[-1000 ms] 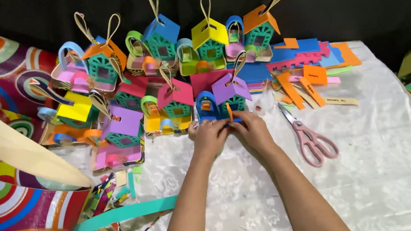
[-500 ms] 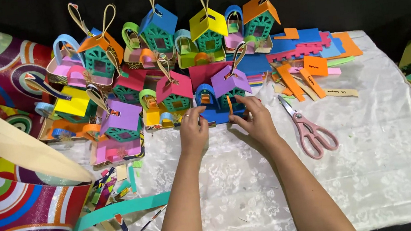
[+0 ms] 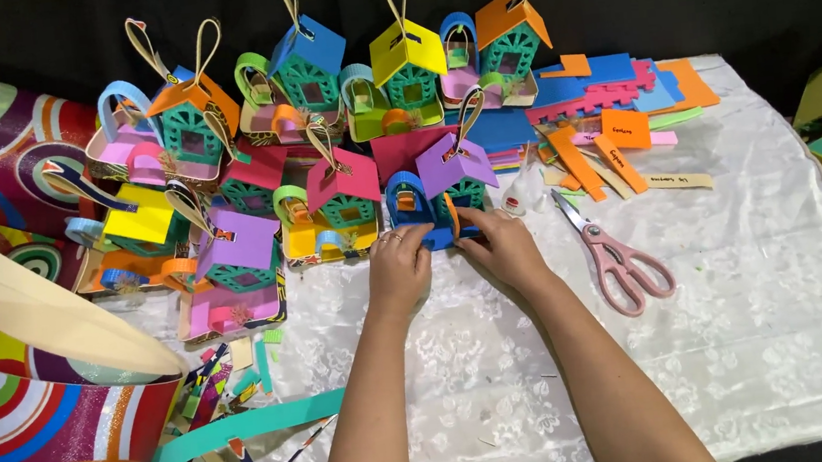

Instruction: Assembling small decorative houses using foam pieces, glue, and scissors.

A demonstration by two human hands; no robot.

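Observation:
Both my hands rest at the front of a small foam house with a purple roof (image 3: pixel 452 169) and a blue base. My left hand (image 3: pixel 399 267) grips the blue base's front left edge. My right hand (image 3: pixel 501 247) pinches a small orange foam piece (image 3: pixel 452 216) against the front of that house. Many more coloured foam houses with ribbon loops crowd behind and to the left, such as a pink-roofed one (image 3: pixel 340 190) and a yellow-roofed one (image 3: pixel 407 56).
Pink-handled scissors (image 3: pixel 612 252) lie right of my right hand on the white cloth (image 3: pixel 760 308). Loose foam sheets and orange strips (image 3: pixel 612 131) lie behind them. A large patterned gift bag (image 3: pixel 15 400) fills the left. Foam scraps and a teal strip (image 3: pixel 249 427) lie near it.
My hands have stayed at the purple-roofed house. The view has shifted slightly, and my fingers have closed more tightly on its front edge.

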